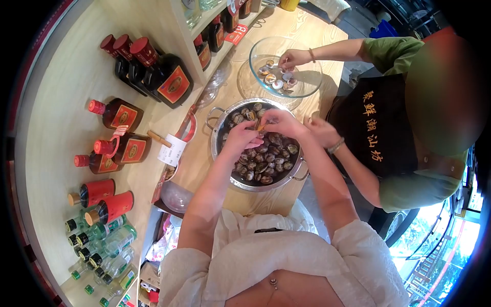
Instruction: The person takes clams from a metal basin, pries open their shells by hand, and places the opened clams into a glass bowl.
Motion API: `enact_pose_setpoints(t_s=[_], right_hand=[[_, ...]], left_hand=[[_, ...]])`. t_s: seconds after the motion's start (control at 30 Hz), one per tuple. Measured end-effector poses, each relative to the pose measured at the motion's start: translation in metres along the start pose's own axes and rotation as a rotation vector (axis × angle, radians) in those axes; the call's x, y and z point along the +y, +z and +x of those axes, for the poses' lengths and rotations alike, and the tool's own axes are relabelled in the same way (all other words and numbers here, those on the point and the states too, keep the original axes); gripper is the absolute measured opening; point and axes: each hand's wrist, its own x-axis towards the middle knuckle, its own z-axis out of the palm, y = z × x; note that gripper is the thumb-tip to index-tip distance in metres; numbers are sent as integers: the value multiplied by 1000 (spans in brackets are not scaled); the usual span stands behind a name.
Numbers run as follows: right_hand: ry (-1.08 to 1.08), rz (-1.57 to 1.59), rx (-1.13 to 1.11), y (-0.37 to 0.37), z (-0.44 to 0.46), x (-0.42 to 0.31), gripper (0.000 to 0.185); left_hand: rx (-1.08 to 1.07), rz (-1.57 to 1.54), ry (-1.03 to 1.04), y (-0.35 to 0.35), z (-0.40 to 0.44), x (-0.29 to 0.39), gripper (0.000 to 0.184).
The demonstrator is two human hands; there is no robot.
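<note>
My left hand and right hand meet above the seafood, the fingertips of both pinching what looks like an orange-fleshed clam. Directly beneath, dark-shelled clams fill a two-handled metal basin on the wooden table. Just beyond, a co-worker's hand dips into a clear glass bowl of opened clams; the co-worker's other hand is just beside my right wrist. At left, I see red-labelled bottles lining the wooden shelving.
</note>
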Motion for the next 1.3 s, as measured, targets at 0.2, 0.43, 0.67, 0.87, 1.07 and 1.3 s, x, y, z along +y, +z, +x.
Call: enact_pose_setpoints(t_s=[0.2, 0.43, 0.67, 0.87, 1.07, 1.3], right_hand=[[-138, -305, 280, 9, 2, -6, 18], [324, 143, 279, 10, -7, -24, 26], [370, -45, 342, -12, -2, -32, 23], [377, -441, 480, -65, 27, -36, 24], [619, -534, 457, -124, 84, -22, 21], [859, -610, 440, -174, 144, 48, 24]], left_hand=[[11, -8, 24, 0, 2, 0, 42], [73, 6, 55, 5, 6, 4, 39], [59, -24, 24, 35, 20, 26, 35], [-53, -21, 75, 53, 55, 48, 45], [73, -59, 60, 47, 59, 44, 46], [143, -64, 113, 11, 0, 34, 35]])
